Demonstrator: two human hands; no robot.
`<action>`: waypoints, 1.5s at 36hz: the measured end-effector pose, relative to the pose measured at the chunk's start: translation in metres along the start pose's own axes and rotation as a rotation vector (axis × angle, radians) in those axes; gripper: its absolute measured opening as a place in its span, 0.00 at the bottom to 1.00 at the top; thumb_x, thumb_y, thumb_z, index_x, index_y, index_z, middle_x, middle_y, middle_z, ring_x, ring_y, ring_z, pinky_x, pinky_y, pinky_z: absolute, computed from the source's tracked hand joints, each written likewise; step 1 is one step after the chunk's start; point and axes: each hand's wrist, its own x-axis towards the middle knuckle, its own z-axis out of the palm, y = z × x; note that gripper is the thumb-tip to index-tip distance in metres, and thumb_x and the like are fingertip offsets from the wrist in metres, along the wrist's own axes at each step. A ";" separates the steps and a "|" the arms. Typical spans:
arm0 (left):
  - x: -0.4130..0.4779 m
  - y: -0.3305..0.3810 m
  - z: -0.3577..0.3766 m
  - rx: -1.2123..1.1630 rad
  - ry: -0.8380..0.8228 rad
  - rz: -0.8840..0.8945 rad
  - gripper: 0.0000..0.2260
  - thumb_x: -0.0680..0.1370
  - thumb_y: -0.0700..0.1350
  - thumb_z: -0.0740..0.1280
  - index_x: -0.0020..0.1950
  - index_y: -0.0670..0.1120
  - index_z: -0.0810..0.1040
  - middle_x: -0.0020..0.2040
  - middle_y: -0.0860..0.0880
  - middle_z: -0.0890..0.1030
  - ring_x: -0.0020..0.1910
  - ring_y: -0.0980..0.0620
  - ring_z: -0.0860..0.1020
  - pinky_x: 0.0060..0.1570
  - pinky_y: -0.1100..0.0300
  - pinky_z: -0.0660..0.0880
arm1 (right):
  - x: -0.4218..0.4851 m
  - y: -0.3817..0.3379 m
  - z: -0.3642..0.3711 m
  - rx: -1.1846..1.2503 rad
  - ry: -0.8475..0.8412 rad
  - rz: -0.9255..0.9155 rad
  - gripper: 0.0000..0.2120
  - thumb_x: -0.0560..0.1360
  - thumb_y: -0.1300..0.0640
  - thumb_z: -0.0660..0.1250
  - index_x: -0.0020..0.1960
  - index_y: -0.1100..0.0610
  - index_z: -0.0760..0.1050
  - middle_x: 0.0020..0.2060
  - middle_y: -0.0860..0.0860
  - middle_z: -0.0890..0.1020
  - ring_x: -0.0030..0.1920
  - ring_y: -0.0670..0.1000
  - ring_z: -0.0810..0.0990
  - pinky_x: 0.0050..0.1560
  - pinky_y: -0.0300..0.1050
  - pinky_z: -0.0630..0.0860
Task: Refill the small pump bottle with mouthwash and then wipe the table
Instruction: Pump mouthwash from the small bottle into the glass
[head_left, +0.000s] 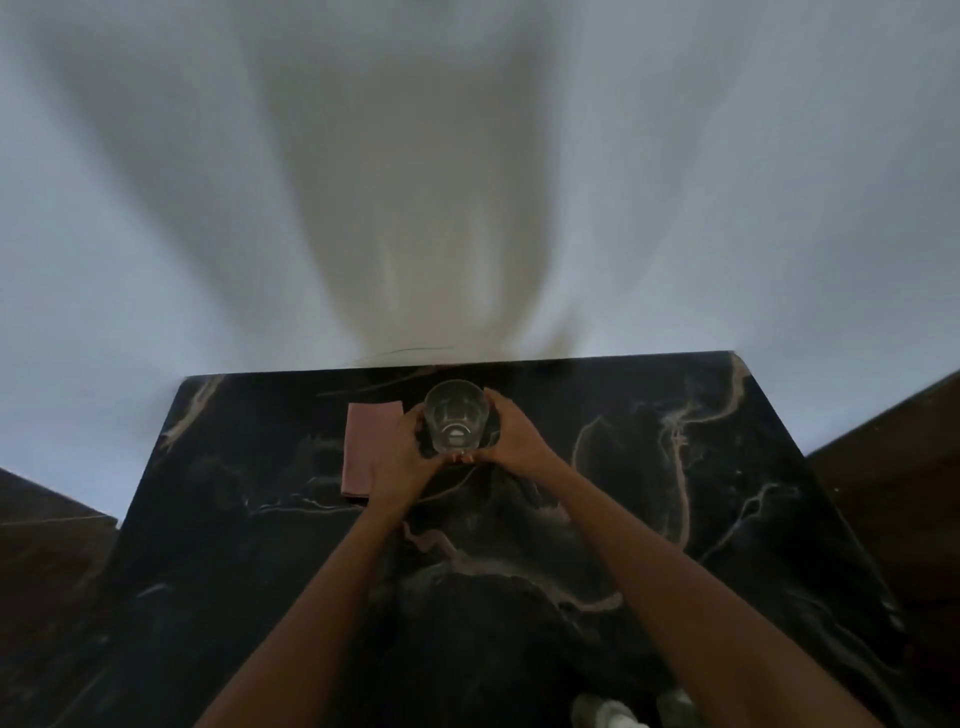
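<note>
Step in hand: an early step, by my reading; both hands are occupied with a clear glass (456, 415) at the far edge of the table (675, 519), and neither refilling nor wiping appears under way.

Left grip: the left hand (402, 449) is curled against the near-left side of the glass, fingers pressed to its wall.

Right grip: the right hand (511, 431) wraps the right side, fingers closed round the wall; the two thumbs almost meet on the near side of the glass.

Held thing: the glass looks empty and is tipped with its mouth toward the camera. Whether its base touches the table cannot be told.

Pump bottle: not identifiable here. Two pale, blurred shapes (618, 709) lie well back from the grip, at the near table edge between the forearms; they may be bottles, but they are too blurred and cropped to say.

Mouthwash: none visible as liquid anywhere.

Cloth: a folded pink cloth (366, 447) lies flat just left of the left grip, partly hidden under that wrist.

Table surface: dark marble with pale veins; no spill shows, though the light is dim.

Next move calls for: setting the glass upright and steady, releasing both grips, then drawing back toward the near edge for the bottle. The cloth is best left where it is until the pouring is done.

Risk: smooth glass on stone could slip or knock.
</note>
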 end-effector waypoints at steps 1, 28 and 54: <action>0.000 0.003 0.003 -0.090 -0.001 -0.014 0.25 0.68 0.53 0.71 0.61 0.46 0.71 0.57 0.44 0.78 0.58 0.44 0.75 0.60 0.46 0.72 | 0.003 0.001 0.003 -0.004 -0.001 0.016 0.47 0.59 0.55 0.79 0.70 0.60 0.58 0.67 0.56 0.67 0.67 0.53 0.66 0.68 0.45 0.62; -0.011 0.008 0.006 -0.382 -0.070 -0.012 0.26 0.69 0.42 0.73 0.64 0.43 0.68 0.58 0.46 0.75 0.57 0.55 0.71 0.57 0.66 0.65 | -0.005 -0.006 0.002 -0.030 -0.003 -0.084 0.32 0.61 0.52 0.78 0.60 0.56 0.68 0.54 0.53 0.79 0.54 0.49 0.78 0.59 0.49 0.75; -0.191 0.026 -0.015 -0.528 -0.146 0.007 0.29 0.62 0.37 0.76 0.57 0.53 0.68 0.44 0.63 0.73 0.42 0.72 0.72 0.39 0.82 0.69 | -0.186 -0.042 0.008 -0.293 -0.133 -0.057 0.32 0.62 0.53 0.77 0.59 0.60 0.66 0.54 0.55 0.78 0.52 0.51 0.78 0.53 0.43 0.76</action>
